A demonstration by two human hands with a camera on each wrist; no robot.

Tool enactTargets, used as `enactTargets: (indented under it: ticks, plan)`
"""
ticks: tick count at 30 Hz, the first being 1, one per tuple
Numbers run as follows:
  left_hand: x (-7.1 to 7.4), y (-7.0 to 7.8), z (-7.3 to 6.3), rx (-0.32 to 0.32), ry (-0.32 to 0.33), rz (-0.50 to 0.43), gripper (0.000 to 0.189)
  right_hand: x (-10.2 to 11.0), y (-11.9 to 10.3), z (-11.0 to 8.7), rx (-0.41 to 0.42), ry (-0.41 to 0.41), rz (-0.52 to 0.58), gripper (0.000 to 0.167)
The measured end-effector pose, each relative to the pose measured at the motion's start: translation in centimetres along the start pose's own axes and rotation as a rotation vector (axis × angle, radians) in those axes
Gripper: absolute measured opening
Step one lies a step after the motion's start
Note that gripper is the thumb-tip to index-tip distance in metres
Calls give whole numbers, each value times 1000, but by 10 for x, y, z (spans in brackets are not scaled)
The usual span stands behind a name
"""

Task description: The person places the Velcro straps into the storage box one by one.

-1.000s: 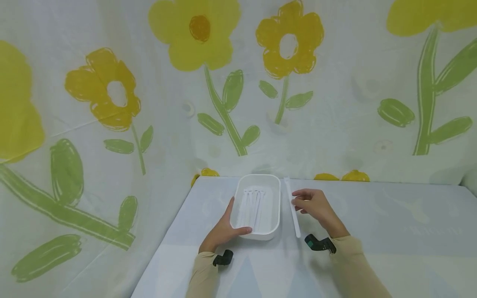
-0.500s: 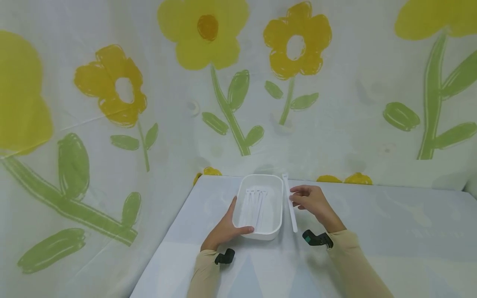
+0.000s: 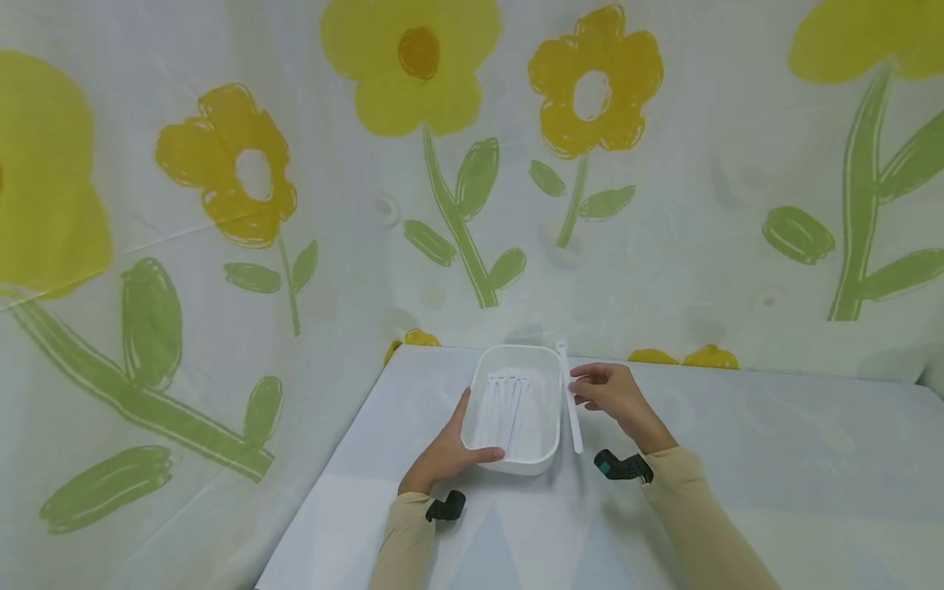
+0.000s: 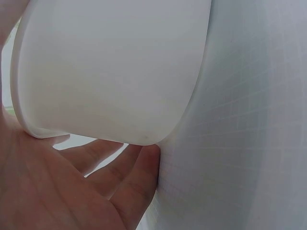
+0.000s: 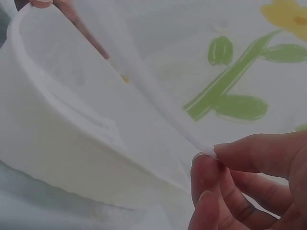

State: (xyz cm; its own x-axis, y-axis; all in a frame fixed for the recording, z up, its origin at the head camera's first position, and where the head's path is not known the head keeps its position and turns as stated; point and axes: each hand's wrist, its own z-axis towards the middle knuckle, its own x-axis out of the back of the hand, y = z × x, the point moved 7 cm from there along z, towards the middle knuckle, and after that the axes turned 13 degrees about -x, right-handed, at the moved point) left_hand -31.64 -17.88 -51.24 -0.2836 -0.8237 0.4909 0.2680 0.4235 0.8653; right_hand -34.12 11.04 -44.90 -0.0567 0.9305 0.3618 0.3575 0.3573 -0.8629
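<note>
A white rectangular tub (image 3: 522,468) with rounded corners stands on the table in the head view. Inside it lie several thin white sticks (image 3: 507,406) with wider far ends. My left hand (image 3: 441,455) grips the tub at its near left corner, thumb at the near rim and fingers along the left side. The left wrist view shows those fingers (image 4: 139,177) against the tub's outer wall. My right hand (image 3: 615,400) pinches a long, flat white stick (image 3: 573,422) between thumb and fingertips, just right of the tub. From the right wrist, this stick slants up past the tub's rim.
The pale table (image 3: 737,459) reaches back to a cloth backdrop (image 3: 686,246) printed with yellow flowers. The cloth also hangs along the table's left edge. A small black camera sits on each wrist, the right one (image 3: 623,467) low over the table.
My right hand has moved slightly left with the long white stick, bringing it closer to the tub's right side. The left hand keeps its hold. The head view has shifted a little.
</note>
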Motion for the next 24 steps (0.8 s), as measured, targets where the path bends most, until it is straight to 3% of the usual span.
enactTargets:
  ticks: [24]
  plan:
    - [0,0,0,1,-4,2,133,-20,-10,13,-12,-17,22,37]
